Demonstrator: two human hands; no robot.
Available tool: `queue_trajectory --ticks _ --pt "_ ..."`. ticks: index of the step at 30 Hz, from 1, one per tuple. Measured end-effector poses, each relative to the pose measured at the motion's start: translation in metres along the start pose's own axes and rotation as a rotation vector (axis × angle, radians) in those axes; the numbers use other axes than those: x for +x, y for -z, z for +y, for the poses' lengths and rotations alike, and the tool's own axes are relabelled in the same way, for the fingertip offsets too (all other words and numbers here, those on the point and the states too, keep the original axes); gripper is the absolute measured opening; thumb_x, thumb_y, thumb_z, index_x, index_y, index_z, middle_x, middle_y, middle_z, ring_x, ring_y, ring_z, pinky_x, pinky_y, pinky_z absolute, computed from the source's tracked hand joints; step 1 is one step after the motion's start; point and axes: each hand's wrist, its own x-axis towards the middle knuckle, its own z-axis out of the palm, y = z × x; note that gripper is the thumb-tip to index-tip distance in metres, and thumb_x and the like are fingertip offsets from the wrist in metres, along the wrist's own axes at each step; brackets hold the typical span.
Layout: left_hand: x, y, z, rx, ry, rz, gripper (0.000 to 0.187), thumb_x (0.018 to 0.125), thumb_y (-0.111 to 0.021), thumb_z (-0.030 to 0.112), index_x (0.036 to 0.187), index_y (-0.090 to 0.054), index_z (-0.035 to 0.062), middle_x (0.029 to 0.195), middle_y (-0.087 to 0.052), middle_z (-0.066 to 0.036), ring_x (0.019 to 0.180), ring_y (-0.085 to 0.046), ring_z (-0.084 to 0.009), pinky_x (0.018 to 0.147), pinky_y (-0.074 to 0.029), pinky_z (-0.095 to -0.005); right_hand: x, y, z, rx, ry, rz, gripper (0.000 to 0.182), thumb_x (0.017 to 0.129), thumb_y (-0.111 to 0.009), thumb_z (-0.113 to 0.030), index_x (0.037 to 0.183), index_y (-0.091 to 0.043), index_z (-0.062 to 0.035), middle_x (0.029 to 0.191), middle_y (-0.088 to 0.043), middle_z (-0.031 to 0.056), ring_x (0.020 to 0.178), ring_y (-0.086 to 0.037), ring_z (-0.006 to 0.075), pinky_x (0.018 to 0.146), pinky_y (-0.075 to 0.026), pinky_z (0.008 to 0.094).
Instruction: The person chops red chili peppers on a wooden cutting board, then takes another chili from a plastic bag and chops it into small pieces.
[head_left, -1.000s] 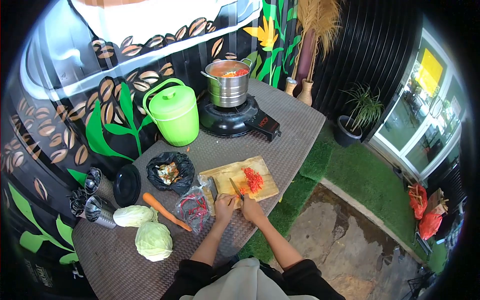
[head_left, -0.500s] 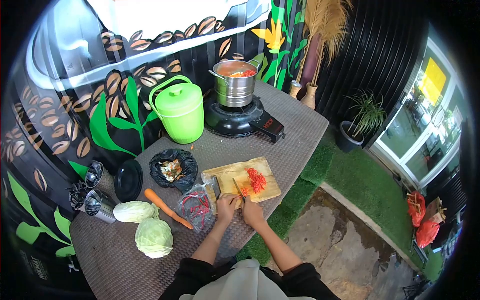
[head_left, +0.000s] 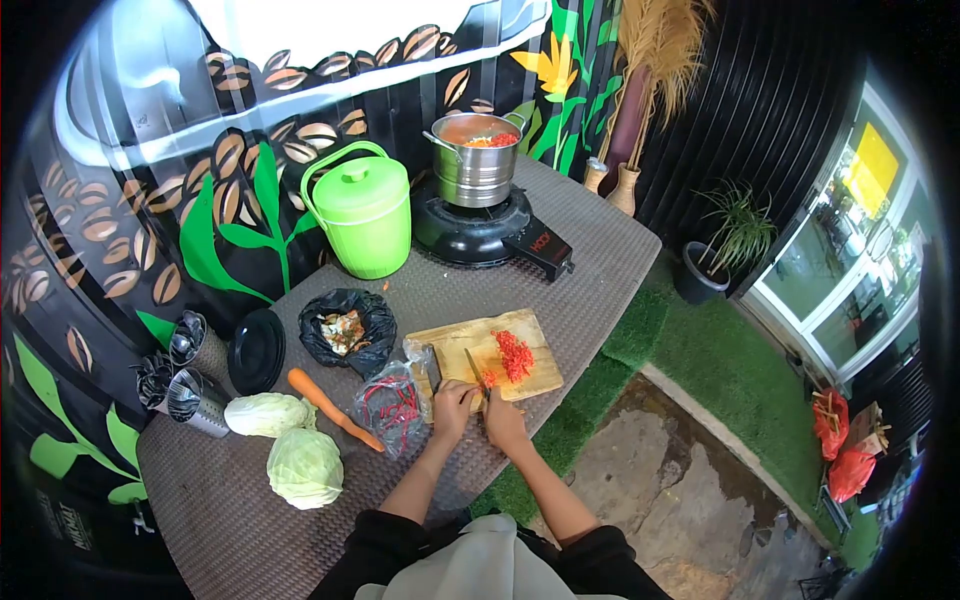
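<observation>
My right hand [head_left: 505, 422] is closed around a knife [head_left: 475, 366], whose narrow blade points away from me over the wooden cutting board [head_left: 455, 345]. Close beside it, my left hand [head_left: 454, 408] has its fingers bent together at the board's near edge. What they pinch is too small and covered to make out. Small red pieces lie around the blade, and a heap of finely chopped red pieces [head_left: 514, 357] sits on the board's right half. Touching the board's left side is a clear plastic bag [head_left: 393, 408] with red chilies inside.
A carrot [head_left: 333, 408], a cabbage [head_left: 306, 468] and a paler cabbage [head_left: 268, 414] lie left. Behind them stand utensil holders [head_left: 203, 402] and a black plate [head_left: 256, 356]. A black bag of scraps [head_left: 348, 333], green bucket [head_left: 362, 215] and steel pot [head_left: 475, 172] on a stove [head_left: 473, 232] stand farther back.
The whole view has shifted slightly. Both hands stay at the board's near edge with the knife in the right one, and the chopped heap looks the same.
</observation>
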Motion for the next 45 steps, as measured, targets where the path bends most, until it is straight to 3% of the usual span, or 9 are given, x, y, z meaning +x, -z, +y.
queue_trajectory --ticks 4,10,16,20,22,31,36,42,45 --pt "0.001 -0.003 -0.002 0.002 -0.034 0.004 0.009 0.076 -0.068 0.006 0.083 -0.071 0.0017 0.081 -0.066 -0.013 0.082 -0.059 -0.0292 0.076 -0.047 -0.0365 0.003 0.008 0.004 0.002 0.056 -0.050 0.030 0.094 -0.044 -0.028 0.102 -0.041 0.0013 0.081 -0.061 0.0316 0.079 -0.062 0.0461 0.069 -0.048 0.0547" --pt "0.000 0.000 -0.001 -0.013 -0.038 0.023 0.009 0.076 -0.067 0.006 0.082 -0.071 0.0012 0.081 -0.066 -0.014 0.081 -0.059 -0.0298 0.075 -0.047 -0.0371 -0.001 -0.002 -0.009 -0.013 -0.086 -0.053 0.030 0.094 -0.043 -0.026 0.101 -0.042 0.0028 0.084 -0.061 0.0314 0.082 -0.061 0.0463 0.072 -0.048 0.0539" --pt "-0.001 0.000 -0.001 -0.003 -0.033 0.033 0.009 0.076 -0.067 0.006 0.083 -0.071 0.0013 0.081 -0.066 -0.014 0.081 -0.058 -0.0299 0.074 -0.047 -0.0371 -0.005 0.012 -0.004 -0.031 0.060 -0.039 0.028 0.093 -0.043 -0.022 0.106 -0.041 0.0021 0.081 -0.063 0.0295 0.078 -0.064 0.0434 0.067 -0.051 0.0508" --pt "0.000 -0.003 -0.005 -0.045 0.013 -0.004 0.009 0.076 -0.068 0.007 0.083 -0.071 0.0014 0.080 -0.066 -0.014 0.080 -0.058 -0.0297 0.074 -0.047 -0.0369 -0.006 0.001 -0.013 -0.008 -0.112 -0.058 0.029 0.093 -0.044 -0.025 0.102 -0.041 0.0030 0.084 -0.061 0.0317 0.082 -0.061 0.0474 0.072 -0.048 0.0538" --pt "-0.001 -0.003 -0.004 -0.038 0.009 0.002 0.009 0.076 -0.067 0.007 0.082 -0.071 0.0016 0.081 -0.066 -0.014 0.080 -0.058 -0.0296 0.074 -0.047 -0.0369 0.005 0.003 -0.006 0.043 -0.024 -0.046 0.029 0.093 -0.043 -0.025 0.103 -0.040 0.0020 0.083 -0.061 0.0317 0.081 -0.061 0.0476 0.072 -0.048 0.0541" --pt "0.000 -0.005 -0.009 -0.026 -0.028 0.030 0.010 0.075 -0.071 0.006 0.083 -0.071 0.0012 0.079 -0.066 -0.014 0.076 -0.059 -0.0267 0.069 -0.048 -0.0345 -0.001 -0.005 -0.007 0.023 -0.049 -0.006 0.032 0.094 -0.043 -0.026 0.105 -0.041 0.0040 0.085 -0.059 0.0347 0.083 -0.059 0.0498 0.072 -0.047 0.0550" --pt "-0.001 -0.001 -0.004 -0.017 -0.024 0.034 0.010 0.075 -0.071 0.007 0.083 -0.071 0.0016 0.080 -0.066 -0.014 0.078 -0.059 -0.0273 0.069 -0.048 -0.0348 0.006 0.011 0.002 0.105 0.041 -0.107 0.030 0.094 -0.043 -0.026 0.105 -0.040 0.0021 0.086 -0.059 0.0344 0.085 -0.058 0.0501 0.072 -0.046 0.0554" --pt "-0.001 -0.001 -0.003 -0.031 0.003 0.016 0.010 0.075 -0.068 0.008 0.081 -0.070 -0.0004 0.081 -0.066 -0.015 0.082 -0.058 -0.0303 0.075 -0.047 -0.0378 0.004 0.004 -0.003 0.012 -0.033 -0.064 0.031 0.094 -0.043 -0.024 0.102 -0.042 0.0057 0.085 -0.059 0.0343 0.083 -0.058 0.0506 0.073 -0.046 0.0540" --pt "-0.001 0.002 0.001 -0.037 0.015 0.013 0.010 0.076 -0.068 0.008 0.081 -0.070 0.0000 0.081 -0.066 -0.014 0.082 -0.059 -0.0304 0.075 -0.047 -0.0377 0.022 0.017 0.002 0.063 0.066 -0.133 0.030 0.094 -0.042 -0.024 0.104 -0.042 0.0037 0.085 -0.060 0.0336 0.084 -0.059 0.0495 0.074 -0.046 0.0546"
